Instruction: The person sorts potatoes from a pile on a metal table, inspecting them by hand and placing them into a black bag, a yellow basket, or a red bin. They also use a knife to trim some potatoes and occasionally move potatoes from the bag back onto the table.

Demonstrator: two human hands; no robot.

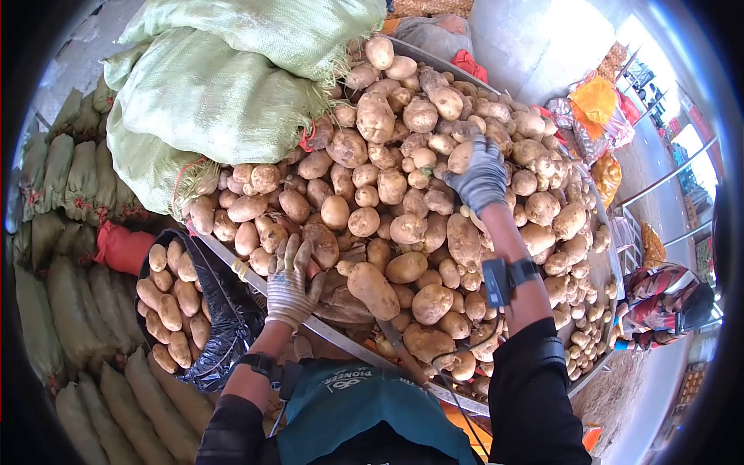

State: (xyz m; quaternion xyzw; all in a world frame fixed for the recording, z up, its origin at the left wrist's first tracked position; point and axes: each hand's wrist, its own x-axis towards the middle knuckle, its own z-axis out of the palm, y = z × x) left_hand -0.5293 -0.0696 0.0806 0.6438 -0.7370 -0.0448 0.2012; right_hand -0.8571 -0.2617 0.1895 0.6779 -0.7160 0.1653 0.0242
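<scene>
A large heap of potatoes [372, 291] lies on a metal-edged table. My left hand [291, 285], in a striped grey-white glove, is at the near left edge of the heap. Its fingers are apart and rest against potatoes, and I see none held. Farther in, my right hand [482, 177], in a grey glove, reaches over the heap. Its thumb and fingers close around a pale brown potato [460, 157], though the palm side is partly hidden.
Full light-green woven sacks [225, 89] lean on the heap's far left. A black bag of potatoes [225, 341] stands left of the metal edge [341, 335], beside stacked sacks [77, 310]. A long-handled tool [401, 349] lies close to my body. Another person [659, 302] is at the right.
</scene>
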